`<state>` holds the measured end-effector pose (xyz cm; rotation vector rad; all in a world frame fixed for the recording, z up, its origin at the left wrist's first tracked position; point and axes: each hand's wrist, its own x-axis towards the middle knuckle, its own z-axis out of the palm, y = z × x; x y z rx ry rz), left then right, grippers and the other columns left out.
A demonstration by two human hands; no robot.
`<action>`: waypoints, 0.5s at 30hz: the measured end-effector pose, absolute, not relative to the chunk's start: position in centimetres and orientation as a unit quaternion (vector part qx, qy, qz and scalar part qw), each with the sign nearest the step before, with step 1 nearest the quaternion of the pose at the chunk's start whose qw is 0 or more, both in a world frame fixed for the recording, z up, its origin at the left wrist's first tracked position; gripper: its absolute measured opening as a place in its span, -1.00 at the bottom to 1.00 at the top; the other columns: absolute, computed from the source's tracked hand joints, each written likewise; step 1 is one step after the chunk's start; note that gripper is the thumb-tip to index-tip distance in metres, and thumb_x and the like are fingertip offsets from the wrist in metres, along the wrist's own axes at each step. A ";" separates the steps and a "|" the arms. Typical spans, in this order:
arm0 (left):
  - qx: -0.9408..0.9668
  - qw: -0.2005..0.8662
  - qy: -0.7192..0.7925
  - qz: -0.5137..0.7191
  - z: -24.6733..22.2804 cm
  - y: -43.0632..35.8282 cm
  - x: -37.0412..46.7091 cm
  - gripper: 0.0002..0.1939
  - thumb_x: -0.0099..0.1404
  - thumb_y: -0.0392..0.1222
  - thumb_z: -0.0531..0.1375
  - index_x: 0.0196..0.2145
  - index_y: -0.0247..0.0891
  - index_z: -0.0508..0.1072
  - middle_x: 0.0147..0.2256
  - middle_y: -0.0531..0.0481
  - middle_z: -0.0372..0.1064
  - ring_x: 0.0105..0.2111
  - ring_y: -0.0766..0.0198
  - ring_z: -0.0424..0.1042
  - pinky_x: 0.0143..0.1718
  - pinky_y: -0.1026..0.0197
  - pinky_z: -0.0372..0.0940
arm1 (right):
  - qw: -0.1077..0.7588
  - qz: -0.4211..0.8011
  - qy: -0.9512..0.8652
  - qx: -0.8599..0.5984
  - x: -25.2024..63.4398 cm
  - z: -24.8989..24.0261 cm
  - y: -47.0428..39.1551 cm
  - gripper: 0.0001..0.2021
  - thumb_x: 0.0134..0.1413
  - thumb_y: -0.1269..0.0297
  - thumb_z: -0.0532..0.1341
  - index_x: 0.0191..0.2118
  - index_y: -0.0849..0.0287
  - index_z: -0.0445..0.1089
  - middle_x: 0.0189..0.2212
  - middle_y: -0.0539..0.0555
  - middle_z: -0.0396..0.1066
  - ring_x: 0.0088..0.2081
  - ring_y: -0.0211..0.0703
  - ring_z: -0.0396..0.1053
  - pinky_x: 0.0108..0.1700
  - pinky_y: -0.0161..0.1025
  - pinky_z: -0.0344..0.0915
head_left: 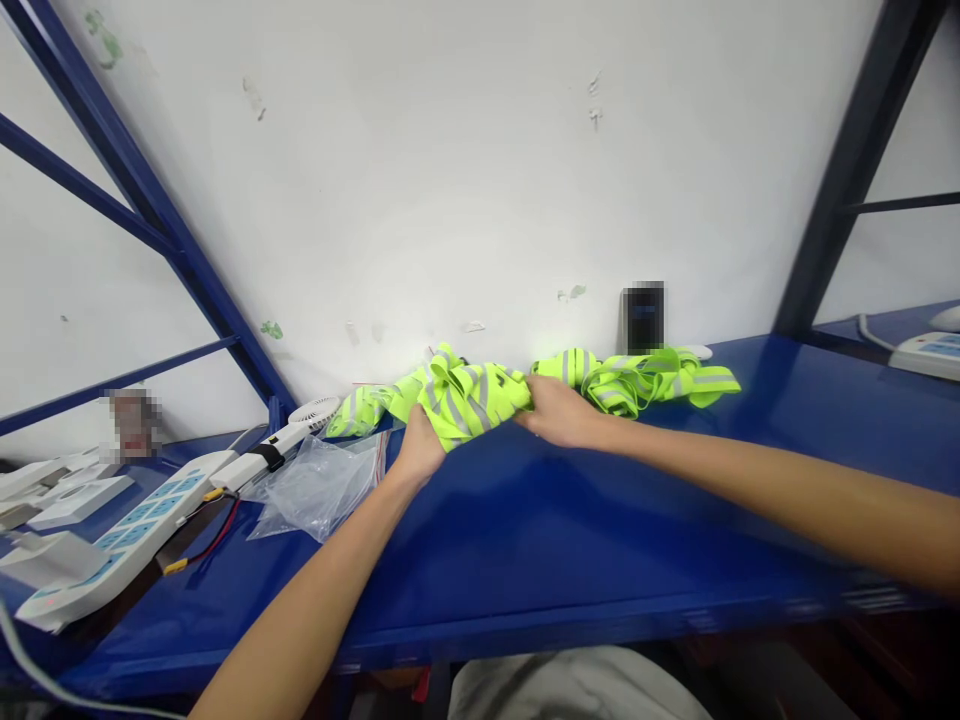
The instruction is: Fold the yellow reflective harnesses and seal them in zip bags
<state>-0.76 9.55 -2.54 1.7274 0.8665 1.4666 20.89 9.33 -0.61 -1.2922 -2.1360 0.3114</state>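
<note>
A bundle of neon yellow-green straps with grey stripes [474, 400] is held between my two hands over the blue table. My left hand [421, 442] is closed on the bundle's left end. On its right end my right hand [553, 408] has its fingers wrapped round the straps. Another heap of the same straps [637, 380] lies to the right, behind my right forearm. More yellow-green straps [360, 410] lie to the left, close to the wall.
Clear plastic bags [322, 485] lie left of my left hand, beside a white handheld fan [289, 437]. A white power strip [124, 535] and a red-black cable [217, 535] are further left. A dark upright object [643, 318] leans on the wall. Blue posts flank the table [525, 560].
</note>
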 end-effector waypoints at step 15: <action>0.524 0.215 0.479 0.670 -3.8 12.1 -1.7 -0.77 -0.01 -0.21 0.30 -0.63 -0.27 0.31 -0.65 0.12 0.20 -0.53 0.34 0.27 -0.53 0.33 0.20 | 0.272 0.283 -0.813 -0.430 15.9 -2.2 6.0 -0.71 0.28 0.30 -0.02 -0.28 0.26 0.43 -0.62 0.00 0.24 -0.55 -0.22 0.26 -0.45 -0.29 0.13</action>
